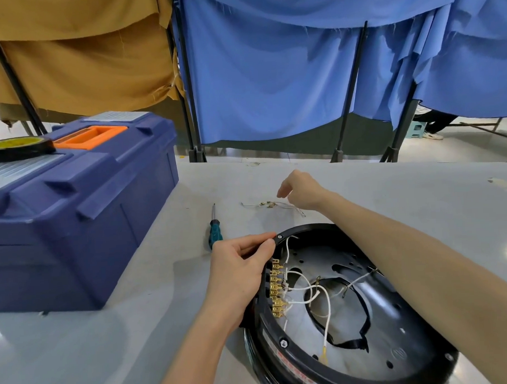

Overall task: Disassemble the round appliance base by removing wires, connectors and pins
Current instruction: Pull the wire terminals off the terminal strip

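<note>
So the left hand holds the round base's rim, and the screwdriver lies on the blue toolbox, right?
No: the head view shows the screwdriver on the table, beside the toolbox. The left hand does hold the rim of the base.

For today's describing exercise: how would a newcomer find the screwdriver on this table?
Start at the big blue toolbox on the grey table. Just right of it, between the box and the black round base, lies the screwdriver. Its teal-and-black handle and thin shaft set it apart from the loose wires.
</note>
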`<control>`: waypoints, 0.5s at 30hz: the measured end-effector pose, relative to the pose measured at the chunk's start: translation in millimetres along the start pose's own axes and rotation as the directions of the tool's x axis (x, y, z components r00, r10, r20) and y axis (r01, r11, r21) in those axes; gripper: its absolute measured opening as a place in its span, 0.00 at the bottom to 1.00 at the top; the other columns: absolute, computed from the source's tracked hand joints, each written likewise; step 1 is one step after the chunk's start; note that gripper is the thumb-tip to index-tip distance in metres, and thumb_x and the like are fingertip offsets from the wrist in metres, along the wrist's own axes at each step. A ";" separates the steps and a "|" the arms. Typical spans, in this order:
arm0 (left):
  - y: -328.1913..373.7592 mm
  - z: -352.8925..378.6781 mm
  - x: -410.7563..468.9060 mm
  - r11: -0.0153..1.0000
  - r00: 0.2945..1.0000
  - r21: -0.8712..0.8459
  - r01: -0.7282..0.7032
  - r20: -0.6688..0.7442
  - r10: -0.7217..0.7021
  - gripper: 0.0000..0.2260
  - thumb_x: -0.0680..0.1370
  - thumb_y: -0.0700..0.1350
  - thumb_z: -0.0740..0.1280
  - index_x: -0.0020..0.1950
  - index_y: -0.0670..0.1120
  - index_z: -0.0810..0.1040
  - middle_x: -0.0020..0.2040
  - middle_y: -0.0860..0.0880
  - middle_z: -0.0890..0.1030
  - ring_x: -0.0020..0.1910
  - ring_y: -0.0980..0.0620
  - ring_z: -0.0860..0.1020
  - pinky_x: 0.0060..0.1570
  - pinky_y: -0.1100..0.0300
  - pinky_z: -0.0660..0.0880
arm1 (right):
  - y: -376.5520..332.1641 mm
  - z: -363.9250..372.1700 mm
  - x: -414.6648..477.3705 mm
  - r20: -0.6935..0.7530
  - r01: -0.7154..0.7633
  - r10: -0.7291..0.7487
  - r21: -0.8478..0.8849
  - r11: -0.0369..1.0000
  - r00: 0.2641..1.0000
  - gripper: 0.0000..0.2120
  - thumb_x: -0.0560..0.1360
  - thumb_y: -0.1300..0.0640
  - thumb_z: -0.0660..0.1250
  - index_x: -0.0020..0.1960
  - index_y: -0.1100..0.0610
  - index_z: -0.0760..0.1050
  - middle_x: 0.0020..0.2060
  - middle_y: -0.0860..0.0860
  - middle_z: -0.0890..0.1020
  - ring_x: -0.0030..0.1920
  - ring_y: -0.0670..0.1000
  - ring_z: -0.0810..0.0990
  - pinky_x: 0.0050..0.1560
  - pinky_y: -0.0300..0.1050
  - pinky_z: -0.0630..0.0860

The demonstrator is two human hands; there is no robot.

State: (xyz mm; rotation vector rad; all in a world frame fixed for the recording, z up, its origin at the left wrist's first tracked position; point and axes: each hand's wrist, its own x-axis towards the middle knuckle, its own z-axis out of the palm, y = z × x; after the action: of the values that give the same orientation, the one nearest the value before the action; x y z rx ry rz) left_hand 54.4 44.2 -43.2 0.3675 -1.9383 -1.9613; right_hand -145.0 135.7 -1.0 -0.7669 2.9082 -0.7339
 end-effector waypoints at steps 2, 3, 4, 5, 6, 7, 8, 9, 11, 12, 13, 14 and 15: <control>-0.1 -0.2 -0.2 1.000 1.000 -0.003 -0.002 0.003 0.002 0.06 0.75 0.40 0.70 0.49 0.47 0.86 0.44 0.51 0.86 0.46 0.52 0.84 0.54 0.49 0.79 | 1.2 -3.0 -4.2 -0.001 -0.003 0.003 -0.018 1.000 1.000 0.23 0.72 0.76 0.52 0.56 0.64 0.81 0.57 0.59 0.81 0.60 0.58 0.78 0.61 0.50 0.75; 0.0 -0.4 -0.2 1.000 1.000 -0.004 -0.002 0.005 0.002 0.06 0.75 0.40 0.71 0.49 0.47 0.86 0.44 0.51 0.86 0.46 0.52 0.84 0.55 0.49 0.79 | 1.9 -4.7 -6.5 -0.005 -0.005 0.005 -0.023 1.000 1.000 0.23 0.73 0.76 0.52 0.56 0.64 0.81 0.57 0.60 0.81 0.60 0.59 0.78 0.61 0.50 0.76; 0.2 -0.4 -0.1 1.000 1.000 -0.005 -0.002 0.005 0.002 0.06 0.75 0.40 0.71 0.49 0.47 0.86 0.44 0.50 0.86 0.46 0.52 0.84 0.55 0.49 0.79 | 2.4 -6.9 -8.6 -0.010 -0.009 0.009 -0.023 1.000 1.000 0.22 0.73 0.75 0.52 0.55 0.64 0.81 0.57 0.60 0.81 0.59 0.59 0.78 0.60 0.49 0.76; 0.2 -0.6 -0.2 1.000 1.000 -0.003 -0.003 0.005 0.003 0.06 0.75 0.40 0.71 0.49 0.47 0.86 0.44 0.50 0.86 0.46 0.52 0.84 0.55 0.49 0.79 | 2.8 -9.4 -10.9 -0.014 -0.012 0.012 -0.016 1.000 1.000 0.21 0.73 0.75 0.53 0.55 0.64 0.82 0.56 0.60 0.82 0.59 0.59 0.78 0.59 0.49 0.76; 0.4 -0.5 -0.2 1.000 1.000 0.000 -0.004 0.005 0.004 0.06 0.75 0.40 0.71 0.49 0.47 0.86 0.44 0.51 0.86 0.46 0.52 0.84 0.55 0.49 0.79 | 2.6 -12.0 -13.1 -0.016 -0.012 0.012 -0.008 1.000 1.000 0.20 0.74 0.74 0.54 0.55 0.64 0.82 0.55 0.59 0.82 0.58 0.58 0.78 0.57 0.48 0.77; 0.6 -0.6 -0.4 1.000 1.000 0.000 -0.004 0.006 0.004 0.06 0.75 0.40 0.71 0.49 0.47 0.86 0.44 0.51 0.86 0.46 0.52 0.84 0.55 0.49 0.79 | 1.8 -15.0 -16.2 -0.017 -0.005 0.005 0.001 1.000 1.000 0.18 0.75 0.73 0.56 0.54 0.64 0.82 0.55 0.59 0.82 0.58 0.58 0.79 0.57 0.48 0.77; 0.9 -0.5 -0.6 1.000 1.000 -0.002 -0.002 0.007 0.002 0.06 0.75 0.40 0.71 0.49 0.47 0.86 0.44 0.50 0.86 0.46 0.52 0.84 0.55 0.49 0.79 | -0.1 -18.0 -20.1 -0.015 0.009 -0.009 0.011 1.000 1.000 0.16 0.75 0.72 0.58 0.54 0.64 0.82 0.54 0.59 0.82 0.57 0.57 0.79 0.57 0.48 0.77; 1.0 -0.7 -0.9 1.000 1.000 -0.005 0.001 0.009 -0.001 0.06 0.74 0.41 0.71 0.49 0.47 0.86 0.44 0.50 0.86 0.46 0.52 0.84 0.55 0.49 0.79 | -2.8 -21.1 -25.5 -0.017 0.033 -0.032 0.026 0.999 0.999 0.14 0.76 0.70 0.61 0.54 0.63 0.82 0.53 0.58 0.83 0.56 0.56 0.79 0.57 0.48 0.77; 0.8 -0.9 -1.0 1.000 1.000 -0.008 0.002 0.010 -0.002 0.06 0.74 0.41 0.71 0.49 0.47 0.86 0.44 0.51 0.86 0.46 0.52 0.84 0.54 0.50 0.79 | -10.9 -27.9 -41.1 -0.042 0.113 -0.110 0.064 0.992 0.993 0.10 0.75 0.67 0.65 0.53 0.61 0.83 0.50 0.55 0.84 0.52 0.52 0.80 0.54 0.44 0.78; 0.6 -1.0 -0.9 1.000 1.000 -0.011 0.003 0.012 -0.003 0.06 0.74 0.41 0.71 0.48 0.47 0.86 0.44 0.51 0.86 0.46 0.52 0.84 0.54 0.50 0.79 | -16.0 -31.4 -51.6 -0.057 0.163 -0.158 0.085 0.983 0.986 0.08 0.74 0.66 0.67 0.51 0.61 0.83 0.48 0.54 0.84 0.48 0.49 0.81 0.51 0.41 0.77; 0.5 -1.1 -0.9 1.000 1.000 -0.016 0.007 0.013 -0.006 0.05 0.75 0.41 0.71 0.48 0.47 0.86 0.44 0.50 0.86 0.46 0.52 0.84 0.53 0.51 0.79 | -21.2 -34.7 -63.8 -0.060 0.213 -0.208 0.102 0.972 0.976 0.07 0.74 0.65 0.69 0.49 0.60 0.84 0.45 0.53 0.85 0.44 0.46 0.80 0.47 0.37 0.76; 0.4 -1.1 -0.9 1.000 1.000 -0.024 0.012 0.015 -0.012 0.05 0.75 0.41 0.71 0.48 0.47 0.86 0.44 0.50 0.86 0.46 0.52 0.84 0.52 0.52 0.79 | -26.2 -37.1 -76.6 -0.043 0.258 -0.255 0.115 0.959 0.966 0.05 0.73 0.64 0.70 0.46 0.59 0.84 0.43 0.51 0.85 0.41 0.44 0.79 0.43 0.33 0.74; 0.6 -1.3 -1.1 0.999 1.000 -0.036 0.017 0.019 -0.017 0.05 0.75 0.40 0.71 0.48 0.47 0.86 0.43 0.49 0.86 0.45 0.51 0.84 0.51 0.53 0.80 | -30.4 -38.1 -89.4 -0.008 0.295 -0.297 0.126 0.947 0.955 0.04 0.72 0.63 0.71 0.44 0.58 0.84 0.40 0.50 0.85 0.39 0.42 0.78 0.40 0.30 0.73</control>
State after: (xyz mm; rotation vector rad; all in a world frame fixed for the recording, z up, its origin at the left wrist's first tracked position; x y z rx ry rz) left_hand 56.0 43.5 -42.7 0.3579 -1.9147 -2.0146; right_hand -58.9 171.5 40.0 -1.2035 2.7333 -0.9227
